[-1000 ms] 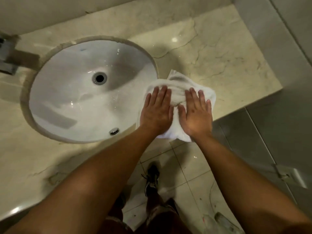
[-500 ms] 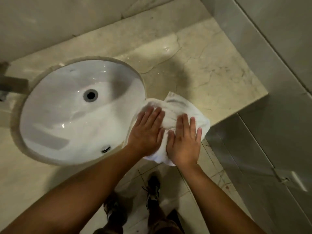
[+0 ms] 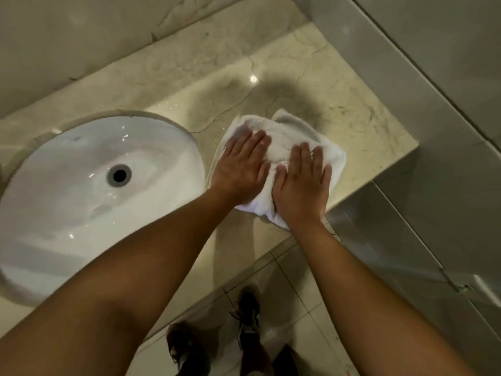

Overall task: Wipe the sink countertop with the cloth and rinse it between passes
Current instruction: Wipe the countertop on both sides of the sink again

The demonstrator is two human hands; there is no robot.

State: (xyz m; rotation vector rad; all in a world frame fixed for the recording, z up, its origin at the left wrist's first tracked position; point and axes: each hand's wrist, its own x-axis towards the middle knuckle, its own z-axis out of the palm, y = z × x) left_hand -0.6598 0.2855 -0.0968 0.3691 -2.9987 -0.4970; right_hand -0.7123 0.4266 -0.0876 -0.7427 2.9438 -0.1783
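Note:
A white cloth (image 3: 292, 131) lies bunched on the beige marble countertop (image 3: 352, 104), just right of the white oval sink basin (image 3: 81, 202). My left hand (image 3: 241, 169) presses flat on the cloth's left part, fingers straight and together. My right hand (image 3: 303, 183) presses flat on its right part, fingers straight. The cloth's near corner hangs slightly over the counter's front edge under my right wrist. The basin's drain (image 3: 119, 175) is dark and the bowl looks wet.
A marble backsplash (image 3: 108, 50) rises behind the counter. A grey tiled wall (image 3: 433, 77) closes the counter's right end. Below the front edge are floor tiles (image 3: 292, 289) and my shoes (image 3: 248, 310). Water droplets glisten on the counter behind the basin.
Both hands have pushed the cloth away from the front edge and rightward, off the basin rim. The view has shifted, so the sink sits lower and further left.

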